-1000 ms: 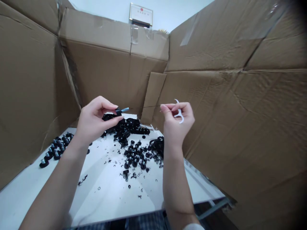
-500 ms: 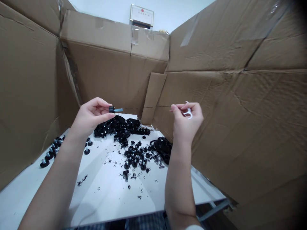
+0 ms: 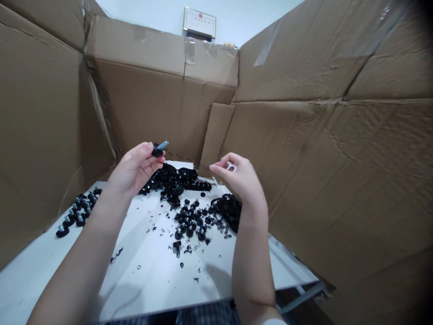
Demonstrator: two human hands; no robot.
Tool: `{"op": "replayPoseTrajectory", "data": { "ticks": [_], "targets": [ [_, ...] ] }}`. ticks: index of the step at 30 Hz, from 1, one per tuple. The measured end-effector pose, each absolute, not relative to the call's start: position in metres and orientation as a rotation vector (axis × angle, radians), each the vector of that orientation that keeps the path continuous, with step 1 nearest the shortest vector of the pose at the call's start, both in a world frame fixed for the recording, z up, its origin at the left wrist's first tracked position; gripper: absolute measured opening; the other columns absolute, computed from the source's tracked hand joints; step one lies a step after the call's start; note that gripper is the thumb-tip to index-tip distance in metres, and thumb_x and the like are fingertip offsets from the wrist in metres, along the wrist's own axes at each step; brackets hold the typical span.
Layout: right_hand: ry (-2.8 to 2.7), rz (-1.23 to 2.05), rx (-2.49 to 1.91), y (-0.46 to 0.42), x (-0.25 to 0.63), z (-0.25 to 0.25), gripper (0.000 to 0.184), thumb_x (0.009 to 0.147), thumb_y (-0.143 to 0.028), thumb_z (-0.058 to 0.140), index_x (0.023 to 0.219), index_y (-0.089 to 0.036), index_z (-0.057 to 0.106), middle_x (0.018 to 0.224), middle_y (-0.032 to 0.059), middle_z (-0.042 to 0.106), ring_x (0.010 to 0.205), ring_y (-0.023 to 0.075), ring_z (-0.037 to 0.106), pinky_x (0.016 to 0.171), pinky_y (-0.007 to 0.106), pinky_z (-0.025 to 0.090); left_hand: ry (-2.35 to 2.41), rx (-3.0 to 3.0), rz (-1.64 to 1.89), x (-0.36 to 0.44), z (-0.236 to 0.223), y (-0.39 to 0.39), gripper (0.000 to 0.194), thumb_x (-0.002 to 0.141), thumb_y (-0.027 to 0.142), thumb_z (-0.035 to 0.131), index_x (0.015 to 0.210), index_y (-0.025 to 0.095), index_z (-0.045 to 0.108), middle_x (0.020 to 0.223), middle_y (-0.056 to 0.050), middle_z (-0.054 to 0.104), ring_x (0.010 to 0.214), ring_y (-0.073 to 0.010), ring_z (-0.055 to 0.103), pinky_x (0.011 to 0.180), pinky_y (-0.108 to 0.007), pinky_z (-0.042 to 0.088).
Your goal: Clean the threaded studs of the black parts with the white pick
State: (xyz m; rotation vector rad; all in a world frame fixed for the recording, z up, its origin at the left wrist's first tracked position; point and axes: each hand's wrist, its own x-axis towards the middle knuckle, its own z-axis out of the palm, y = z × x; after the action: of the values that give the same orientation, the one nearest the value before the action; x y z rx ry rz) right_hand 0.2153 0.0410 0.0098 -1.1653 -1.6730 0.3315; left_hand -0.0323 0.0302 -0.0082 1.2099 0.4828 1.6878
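My left hand (image 3: 137, 169) is raised over the white table (image 3: 54, 257) and pinches a small black knob with a blue threaded stud (image 3: 158, 148); the stud points up and to the right. My right hand (image 3: 241, 178) hovers to the right at about the same height, fingers curled round a small white plastic tool (image 3: 231, 167) that is mostly hidden behind them. Below both hands lies a heap of black plastic parts (image 3: 176, 178), and in front of it a cluster of black knobs (image 3: 191, 221).
A row of finished black knobs with studs (image 3: 76, 214) lies at the table's left side. Black shavings and small rings (image 3: 162, 253) are scattered over the table's middle. Tall cardboard walls (image 3: 321, 158) enclose the table on the left, back and right.
My right hand has dropped and come back leftward, turning the white tool behind its fingers. My left hand has tilted the knob so that its stud points upward.
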Motion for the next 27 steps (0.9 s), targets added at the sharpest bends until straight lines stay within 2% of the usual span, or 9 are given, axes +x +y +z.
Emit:
{"op": "replayPoseTrajectory", "data": {
  "ticks": [3, 7, 10, 13, 15, 17, 19, 23, 27],
  "targets": [
    [-1.584, 0.241, -1.053, 0.028, 0.195, 0.009, 0.023, 0.071, -0.034, 0.074, 0.068, -0.021, 0.056, 0.081, 0.0006, 0.072, 0.063, 0.0114, 0.057, 0.063, 0.028, 0.043, 0.465, 1.195, 1.62, -0.024, -0.01, 0.028, 0.029, 0.072, 0.042, 0.079, 0.079, 0.016, 0.067, 0.073, -0.001, 0.07, 0.066, -0.0084, 0.065, 0.06, -0.015, 0.052],
    [-1.56, 0.132, -0.761, 0.016, 0.169, 0.003, 0.02, 0.086, -0.041, 0.061, 0.077, -0.023, 0.064, 0.075, -0.0005, 0.069, 0.065, 0.0114, 0.059, 0.062, 0.028, 0.047, 0.379, 1.239, 1.501, -0.011, -0.011, 0.019, 0.028, 0.073, 0.042, 0.078, 0.077, 0.016, 0.07, 0.074, -0.001, 0.07, 0.064, -0.0077, 0.064, 0.058, -0.015, 0.052],
    [-1.648, 0.288, -0.562, 0.01, 0.157, -0.001, 0.017, 0.087, -0.038, 0.061, 0.095, -0.026, 0.069, 0.1, 0.0007, 0.075, 0.085, 0.0145, 0.068, 0.076, 0.031, 0.054, 0.337, 1.256, 1.435, -0.002, -0.011, 0.012, 0.028, 0.074, 0.042, 0.078, 0.077, 0.016, 0.071, 0.071, 0.0, 0.069, 0.062, -0.007, 0.062, 0.058, -0.015, 0.052],
    [-1.705, 0.425, -0.501, 0.006, 0.152, -0.002, 0.019, 0.086, -0.034, 0.062, 0.102, -0.028, 0.07, 0.119, 0.0007, 0.072, 0.104, 0.0174, 0.069, 0.087, 0.034, 0.055, 0.326, 1.249, 1.453, 0.005, -0.011, 0.008, 0.028, 0.073, 0.041, 0.079, 0.077, 0.015, 0.071, 0.069, 0.0, 0.068, 0.06, -0.0057, 0.061, 0.057, -0.014, 0.052],
    [-1.694, 0.428, -0.56, 0.005, 0.151, -0.001, 0.016, 0.086, -0.032, 0.062, 0.096, -0.026, 0.073, 0.116, 0.0012, 0.074, 0.107, 0.0185, 0.069, 0.08, 0.032, 0.055, 0.343, 1.23, 1.524, 0.009, -0.013, 0.008, 0.027, 0.071, 0.038, 0.081, 0.078, 0.014, 0.071, 0.07, 0.0, 0.068, 0.063, -0.006, 0.062, 0.061, -0.014, 0.053],
    [-1.64, 0.422, -0.634, 0.005, 0.149, 0.0, 0.013, 0.085, -0.03, 0.063, 0.088, -0.025, 0.075, 0.108, 0.0019, 0.077, 0.098, 0.0183, 0.071, 0.067, 0.029, 0.052, 0.363, 1.217, 1.619, 0.013, -0.015, 0.009, 0.025, 0.07, 0.035, 0.083, 0.077, 0.015, 0.07, 0.074, 0.0, 0.07, 0.068, -0.0073, 0.065, 0.067, -0.016, 0.055],
    [-1.572, 0.432, -0.67, 0.007, 0.148, -0.002, 0.012, 0.083, -0.03, 0.064, 0.084, -0.024, 0.075, 0.1, 0.0023, 0.078, 0.087, 0.0168, 0.071, 0.061, 0.027, 0.048, 0.405, 1.23, 1.709, 0.017, -0.017, 0.009, 0.024, 0.071, 0.033, 0.082, 0.079, 0.015, 0.068, 0.08, -0.001, 0.072, 0.073, -0.0095, 0.067, 0.072, -0.02, 0.056],
    [-1.515, 0.387, -0.686, 0.012, 0.142, -0.007, 0.013, 0.084, -0.028, 0.062, 0.08, -0.022, 0.074, 0.079, 0.0009, 0.075, 0.07, 0.0137, 0.065, 0.064, 0.028, 0.048, 0.634, 1.391, 1.944, 0.022, -0.019, 0.007, 0.024, 0.072, 0.03, 0.081, 0.084, 0.016, 0.066, 0.081, -0.001, 0.072, 0.074, -0.0123, 0.069, 0.075, -0.026, 0.058],
    [-1.494, 0.194, -0.71, 0.014, 0.137, -0.012, 0.014, 0.085, -0.022, 0.059, 0.075, -0.02, 0.068, 0.078, 0.0008, 0.071, 0.072, 0.0133, 0.062, 0.066, 0.028, 0.047, 0.767, 1.575, 2.158, 0.023, -0.022, 0.007, 0.021, 0.071, 0.022, 0.08, 0.086, 0.017, 0.066, 0.08, 0.001, 0.07, 0.077, -0.0111, 0.069, 0.074, -0.022, 0.058]
  ]
}}
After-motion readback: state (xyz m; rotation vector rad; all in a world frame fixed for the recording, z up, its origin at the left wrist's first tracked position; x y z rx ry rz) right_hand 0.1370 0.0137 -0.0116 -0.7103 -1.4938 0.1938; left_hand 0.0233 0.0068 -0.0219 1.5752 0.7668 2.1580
